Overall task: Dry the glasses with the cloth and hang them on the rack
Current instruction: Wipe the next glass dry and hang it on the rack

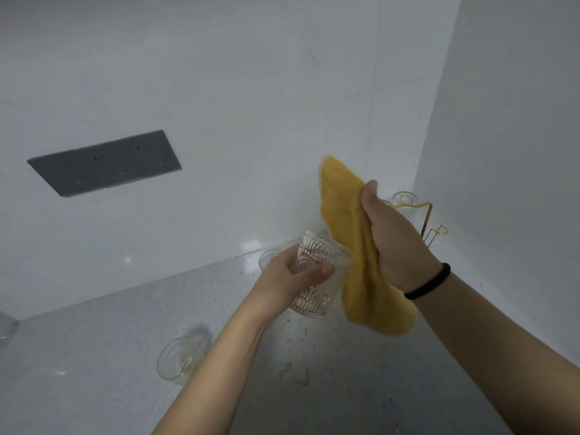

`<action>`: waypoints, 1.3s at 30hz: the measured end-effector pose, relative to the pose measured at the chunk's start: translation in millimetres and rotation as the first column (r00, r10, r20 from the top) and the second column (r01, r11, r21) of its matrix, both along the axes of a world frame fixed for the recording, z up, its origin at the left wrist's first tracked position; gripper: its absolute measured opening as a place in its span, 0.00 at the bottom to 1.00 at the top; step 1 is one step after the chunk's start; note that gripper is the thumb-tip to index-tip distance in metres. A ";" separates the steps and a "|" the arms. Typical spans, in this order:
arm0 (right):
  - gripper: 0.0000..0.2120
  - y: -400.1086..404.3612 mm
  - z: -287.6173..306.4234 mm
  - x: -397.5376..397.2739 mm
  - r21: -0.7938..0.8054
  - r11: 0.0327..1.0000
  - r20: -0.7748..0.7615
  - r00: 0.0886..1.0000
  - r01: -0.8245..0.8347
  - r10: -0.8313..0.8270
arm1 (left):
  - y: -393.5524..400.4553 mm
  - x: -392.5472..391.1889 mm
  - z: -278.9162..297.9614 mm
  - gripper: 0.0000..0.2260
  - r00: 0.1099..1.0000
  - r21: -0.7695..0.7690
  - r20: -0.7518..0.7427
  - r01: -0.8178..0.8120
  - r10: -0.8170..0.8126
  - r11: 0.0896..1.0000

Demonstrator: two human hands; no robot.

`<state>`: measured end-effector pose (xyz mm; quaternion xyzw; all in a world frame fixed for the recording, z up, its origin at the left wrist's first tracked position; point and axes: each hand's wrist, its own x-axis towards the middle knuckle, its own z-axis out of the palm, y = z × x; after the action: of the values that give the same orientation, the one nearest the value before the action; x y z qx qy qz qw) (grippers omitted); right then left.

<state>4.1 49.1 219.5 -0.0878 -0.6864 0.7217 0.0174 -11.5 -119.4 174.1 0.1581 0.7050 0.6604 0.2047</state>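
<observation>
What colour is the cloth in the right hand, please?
Mustard yellow cloth, seen in the head view.

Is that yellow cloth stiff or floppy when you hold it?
Probably floppy: the yellow cloth droops in folds below the right hand gripping it. It likely feels light, since one hand lifts it easily. Its fuzzy-looking surface suggests it won't slip.

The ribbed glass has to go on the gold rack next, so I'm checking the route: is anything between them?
Yes. The right hand holding the yellow cloth sits between the ribbed glass, gripped by the left hand, and the gold rack in the corner.
</observation>
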 end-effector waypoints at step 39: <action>0.30 22.7 -15.0 18.1 -0.247 0.632 0.108 0.628 -0.734 0.771 | -11.9 7.5 -26.8 0.32 0.995 0.151 0.068 0.058 -0.069 0.987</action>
<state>22.2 71.8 204.5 0.1336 -0.5899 0.7078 -0.3650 -4.0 -131.3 147.3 0.1709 0.6402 0.7098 0.2389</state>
